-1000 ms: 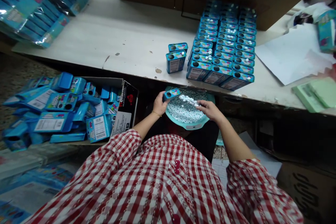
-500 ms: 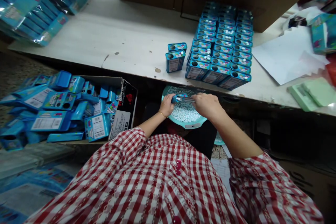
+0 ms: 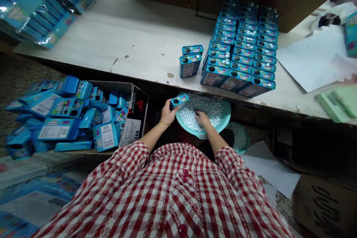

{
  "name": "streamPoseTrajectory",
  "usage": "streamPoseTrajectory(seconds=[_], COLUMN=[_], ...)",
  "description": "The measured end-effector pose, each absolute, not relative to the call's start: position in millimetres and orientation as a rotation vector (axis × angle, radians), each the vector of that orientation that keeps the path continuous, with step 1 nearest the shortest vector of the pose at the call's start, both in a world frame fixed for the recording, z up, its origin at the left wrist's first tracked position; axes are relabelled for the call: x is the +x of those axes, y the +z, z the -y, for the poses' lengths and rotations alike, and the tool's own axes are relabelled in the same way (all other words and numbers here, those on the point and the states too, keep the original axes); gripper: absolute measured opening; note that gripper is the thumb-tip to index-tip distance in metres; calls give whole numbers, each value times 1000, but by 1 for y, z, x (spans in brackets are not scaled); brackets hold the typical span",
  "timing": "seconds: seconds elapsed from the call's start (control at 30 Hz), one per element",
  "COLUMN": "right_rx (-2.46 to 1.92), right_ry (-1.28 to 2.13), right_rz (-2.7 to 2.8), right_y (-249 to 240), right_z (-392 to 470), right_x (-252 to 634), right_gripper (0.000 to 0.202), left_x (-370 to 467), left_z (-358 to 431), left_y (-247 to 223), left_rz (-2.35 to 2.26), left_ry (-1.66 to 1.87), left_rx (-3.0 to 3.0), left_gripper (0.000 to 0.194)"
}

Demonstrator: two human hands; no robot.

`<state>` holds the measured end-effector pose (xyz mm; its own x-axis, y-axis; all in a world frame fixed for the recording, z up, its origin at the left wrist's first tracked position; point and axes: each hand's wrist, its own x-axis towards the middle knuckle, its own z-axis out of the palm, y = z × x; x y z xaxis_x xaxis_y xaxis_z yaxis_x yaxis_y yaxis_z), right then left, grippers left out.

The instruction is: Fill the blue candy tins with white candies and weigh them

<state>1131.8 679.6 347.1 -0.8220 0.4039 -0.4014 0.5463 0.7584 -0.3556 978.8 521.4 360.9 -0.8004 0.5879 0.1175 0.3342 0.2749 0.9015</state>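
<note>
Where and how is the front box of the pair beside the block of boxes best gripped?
Probably by its narrow left and right ends, coming from the near side: the front box stands upright near the table edge, broad face outward, and the back box close behind leaves little finger room there.

Shirt (image 3: 167,189) at six o'clock was checked red and white. Basin (image 3: 228,115) toward four was turquoise; pellets (image 3: 214,106) inside were white. Centre box (image 3: 179,100) was blue with a dark opening. Heaped boxes (image 3: 67,108) at nine were blue with white panels. Desk (image 3: 145,41) at eleven was white, patched brownish; block (image 3: 338,100) at three, pale green.
</note>
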Motion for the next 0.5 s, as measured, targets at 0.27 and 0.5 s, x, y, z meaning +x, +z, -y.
streamPoseTrajectory(seconds=[0.27,0.5], right_rx=[850,798], right_ry=[-1193,-1405], right_rz=[-2521,-2553], right_y=[364,437], right_z=[-700,-721], right_x=[1147,1176], right_gripper=[39,39], left_x=[971,989], left_z=[-520,-539], left_y=[359,359], left_rz=[-2299,-2306], left_ry=[1572,1389], left_rx=[813,1067], left_gripper=[37,36])
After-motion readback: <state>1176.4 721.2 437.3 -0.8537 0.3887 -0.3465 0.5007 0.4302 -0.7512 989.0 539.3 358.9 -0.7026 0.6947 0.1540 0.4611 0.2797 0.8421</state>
